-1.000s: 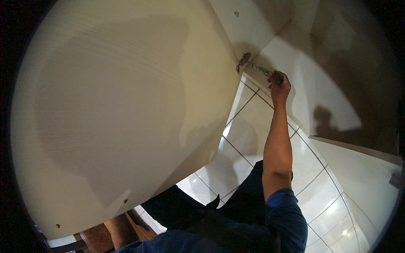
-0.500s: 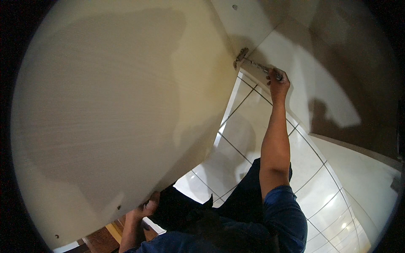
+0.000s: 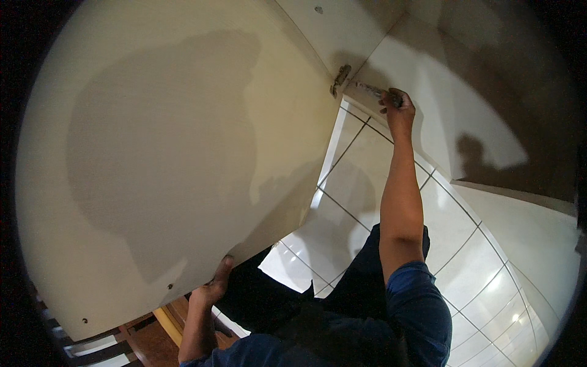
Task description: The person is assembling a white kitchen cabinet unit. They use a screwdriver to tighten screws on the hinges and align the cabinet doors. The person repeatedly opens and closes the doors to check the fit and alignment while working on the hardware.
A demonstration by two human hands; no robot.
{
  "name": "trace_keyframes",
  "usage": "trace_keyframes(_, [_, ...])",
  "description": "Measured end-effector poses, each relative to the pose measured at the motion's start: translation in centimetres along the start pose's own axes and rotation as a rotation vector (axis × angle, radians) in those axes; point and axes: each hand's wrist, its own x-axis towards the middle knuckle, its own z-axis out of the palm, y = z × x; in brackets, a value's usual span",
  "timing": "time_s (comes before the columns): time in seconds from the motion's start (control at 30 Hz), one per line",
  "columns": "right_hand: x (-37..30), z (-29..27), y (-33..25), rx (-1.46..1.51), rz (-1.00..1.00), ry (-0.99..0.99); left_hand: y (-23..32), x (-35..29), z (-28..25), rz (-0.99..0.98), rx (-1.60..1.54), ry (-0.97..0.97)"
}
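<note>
A wide cream panel [image 3: 287,116] fills much of the view, and a shadow lies over its face. At its right edge, near the upper corner, there is a dirty metal hinge [image 3: 340,80]. The right hand [image 3: 398,107] is to the right of the panel, with the fingers closed around a thin grey tool [image 3: 369,90]. The tool points toward this same edge; its tip is just beside the hinge, but I cannot tell if they touch. The left hand [image 3: 211,290] is at the panel's lower edge, its thumb up against it; the fingers are mostly hidden, so I cannot tell how closed it is. Two small dark marks sit above this lower edge. White tiled floor [image 3: 345,205] shows to the panel's right.
</note>
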Motion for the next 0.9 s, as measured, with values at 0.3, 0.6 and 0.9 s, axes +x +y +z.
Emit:
trace_keyframes(0.3, [-0.5,-3.6,-2.3,0.036,0.048,0.082,0.0,-0.3,0.6,0.097,-0.017,0.013])
trace_keyframes(0.6, [-1.1,-5.2,-3.6,0.08,0.043,0.108,0.7,-1.1,1.1,0.206,0.021,0.05])
trace_keyframes(0.9, [-1.2,-4.9,-3.9,0.12,0.031,0.093,-0.4,0.4,1.4,0.527,-0.095,0.158])
